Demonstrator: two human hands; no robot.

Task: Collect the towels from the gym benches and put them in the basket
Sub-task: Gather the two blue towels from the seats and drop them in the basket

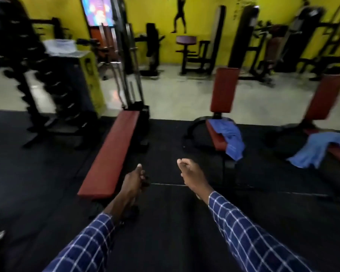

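Both hands reach forward over the black rubber floor [165, 242], arms in blue checked sleeves [253, 234]. The left hand [134, 179] has its thumb raised and its fingers loosely curled, and the right hand [191, 174] is also loosely curled, thumb tip close to the forefinger; neither holds anything. At about 2 o'clock from the hands a blue towel [231, 138] lies on the seat of a red incline bench [224, 89] and hangs over the seat's near right edge. Further right, at about 3 o'clock, a second blue towel [318, 150] is draped across the seat of a second incline bench [326, 97], its lower end trailing down towards the floor. At 10 o'clock, just beside the left hand, a red flat bench [112, 152] runs away from the camera. Far off at 11 o'clock a pale tub-like container [59, 47] sits on top of a yellow stand [91, 79]; it may be the basket, but it is too blurred to be sure. A black dumbbell rack [28, 75] stands at 9 to 10 o'clock, and a bright screen [97, 10] hangs on the yellow wall [155, 12] at 12 o'clock, with dark gym machines along that wall.
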